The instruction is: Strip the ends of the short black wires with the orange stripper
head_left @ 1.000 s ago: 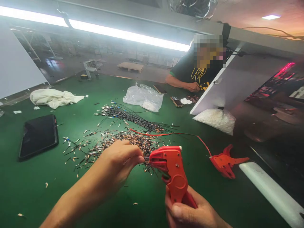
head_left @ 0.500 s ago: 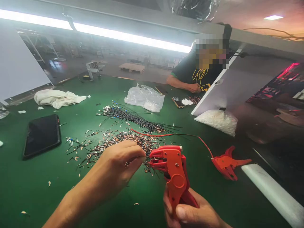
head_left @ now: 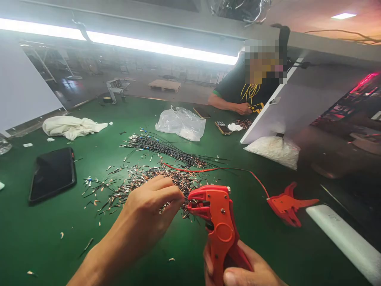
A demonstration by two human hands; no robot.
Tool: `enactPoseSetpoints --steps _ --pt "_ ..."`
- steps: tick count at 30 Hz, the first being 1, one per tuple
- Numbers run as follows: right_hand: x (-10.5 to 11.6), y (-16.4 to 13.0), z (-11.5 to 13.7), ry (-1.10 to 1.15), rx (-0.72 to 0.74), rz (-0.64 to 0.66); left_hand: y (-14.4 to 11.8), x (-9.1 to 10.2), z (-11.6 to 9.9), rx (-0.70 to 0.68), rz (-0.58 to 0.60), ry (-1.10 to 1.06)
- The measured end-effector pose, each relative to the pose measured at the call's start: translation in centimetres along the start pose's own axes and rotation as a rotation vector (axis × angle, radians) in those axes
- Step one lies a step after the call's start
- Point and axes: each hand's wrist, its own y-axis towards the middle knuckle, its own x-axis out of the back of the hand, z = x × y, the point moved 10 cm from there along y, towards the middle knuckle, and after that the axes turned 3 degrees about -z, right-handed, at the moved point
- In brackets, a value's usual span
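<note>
My right hand [head_left: 238,268] grips the handles of a red wire stripper [head_left: 218,222] at the bottom middle, its jaws pointing left. My left hand [head_left: 151,210] pinches a thin short wire and holds its end at the stripper's jaws. Just beyond my hands lies a heap of short stripped wire pieces [head_left: 143,180] with copper ends. Behind it sits a bundle of long black wires [head_left: 166,149] on the green table [head_left: 44,238].
A second red stripper [head_left: 285,204] with a red wire lies to the right. A black phone [head_left: 52,172] and white cloth [head_left: 71,126] lie at left. A plastic bag [head_left: 181,123] sits mid-table, a white bag [head_left: 274,151] at right. Another person [head_left: 238,89] works opposite.
The view has shifted slightly. My right hand has drawn the stripper a little lower and nearer, and my left hand keeps the wire at its jaws.
</note>
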Motion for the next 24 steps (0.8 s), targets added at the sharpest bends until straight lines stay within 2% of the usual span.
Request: enactPoseSetpoints --steps 9,12,15,20,24 --pt "-0.3 -0.3 0.4 0.048 0.023 0.042 0.3 0.9 -1.1 -0.003 -0.094 -0.012" --pt "0.0 -0.2 0.4 0.082 0.030 0.013 0.3 0.8 -1.4 -0.026 -0.106 0.029" --pt "0.3 -0.1 0.6 0.090 0.043 -0.033 0.2 0.5 -1.6 -0.059 -0.084 0.068" --pt "-0.1 -0.2 0.4 0.076 0.031 0.036 0.0 0.2 -2.0 -0.120 -0.029 0.107" --pt "0.2 -0.4 0.3 0.069 -0.002 0.021 -0.1 0.2 -1.9 -0.127 -0.017 0.117"
